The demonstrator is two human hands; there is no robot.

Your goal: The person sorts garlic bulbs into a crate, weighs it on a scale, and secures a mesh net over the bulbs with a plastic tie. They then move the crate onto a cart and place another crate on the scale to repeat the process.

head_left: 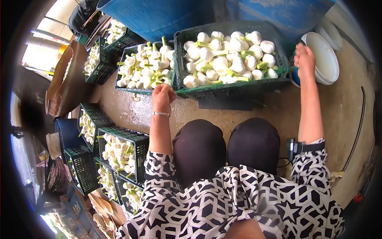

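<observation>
In front of my knees, a dark green plastic crate [234, 88] full of white garlic bulbs [221, 63] with short green stems sits over a flat black object [225, 104]. Its near left corner is beside my left hand [162, 97], whose fingers are curled closed right at the rim. Another garlic-filled crate [135, 89] adjoins it on the left, just beyond that hand. My right hand [305, 61] is raised off the crate's right end, fingers curled closed; a small dark shape shows at its fingertips. What either hand holds, I cannot tell.
Blue barrels [159, 18] stand behind the crates. A white bucket [324, 59] lies to the right of my right hand. Several garlic crates [141, 149] are stacked at left, near a brown basket-like container [63, 85]. A black hose [358, 131] runs along the right floor.
</observation>
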